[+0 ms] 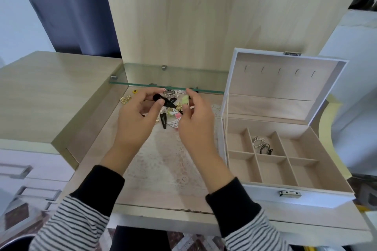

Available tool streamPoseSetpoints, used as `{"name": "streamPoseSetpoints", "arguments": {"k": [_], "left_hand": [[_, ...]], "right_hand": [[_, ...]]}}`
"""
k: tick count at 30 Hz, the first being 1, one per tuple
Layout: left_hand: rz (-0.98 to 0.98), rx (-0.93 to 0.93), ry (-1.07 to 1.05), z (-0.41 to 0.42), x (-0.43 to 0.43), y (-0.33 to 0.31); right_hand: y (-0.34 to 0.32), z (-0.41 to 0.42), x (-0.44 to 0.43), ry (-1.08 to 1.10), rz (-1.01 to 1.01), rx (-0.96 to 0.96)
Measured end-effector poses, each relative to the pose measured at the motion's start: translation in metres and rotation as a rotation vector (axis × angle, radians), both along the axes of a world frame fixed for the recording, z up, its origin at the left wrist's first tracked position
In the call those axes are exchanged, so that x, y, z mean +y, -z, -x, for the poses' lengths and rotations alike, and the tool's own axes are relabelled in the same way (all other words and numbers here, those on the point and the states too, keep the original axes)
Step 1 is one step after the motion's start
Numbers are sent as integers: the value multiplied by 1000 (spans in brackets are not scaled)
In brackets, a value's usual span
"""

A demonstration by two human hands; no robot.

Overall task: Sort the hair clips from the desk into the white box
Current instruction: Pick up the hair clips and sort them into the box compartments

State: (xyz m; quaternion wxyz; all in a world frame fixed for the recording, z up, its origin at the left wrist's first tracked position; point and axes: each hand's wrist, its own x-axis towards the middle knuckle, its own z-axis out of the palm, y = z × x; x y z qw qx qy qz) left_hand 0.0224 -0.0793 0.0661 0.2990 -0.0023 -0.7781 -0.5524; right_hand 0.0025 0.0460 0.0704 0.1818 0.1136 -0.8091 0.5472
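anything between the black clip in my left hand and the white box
Yes: the right hand, pinching a pale green clip, sits between the black clip and the white box. Past it nothing visible blocks; the lid is up.

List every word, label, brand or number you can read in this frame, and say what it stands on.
No text can be read anywhere in this view.
Silver metal hair clip at the far edge of the pile: its openwork may be lettering, too blurred to read.
Silver metal latch on the open white box: no legible marking.
Black snap clip in the left hand and pale green clip in the right hand: no print shows.
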Motion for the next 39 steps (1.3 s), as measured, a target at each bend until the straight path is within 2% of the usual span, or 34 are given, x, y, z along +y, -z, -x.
{"name": "streamPoseSetpoints", "arguments": {"k": [5, 12, 22, 26, 33, 39], "left_hand": [[-135, 5, 83, -6, 25, -38], [-71, -100, 224, 2, 69, -64], [286, -405, 480, 21, 137, -66], [358, -533, 585, 23, 151, -66], [679, -712, 666, 24, 161, -51], [680, -903, 699, 24, 162, -37]], "right_hand": [[-45, 1, 40, -118, 86, 0], [-67, 11, 110, -131, 51, -117], [-61, 8, 199, -168, -159, -283], [-52, 8, 220, -216, -231, -355], [-31, 5, 233, -322, -366, -516], [-15, 0, 230, -374, -528, -563]]}}
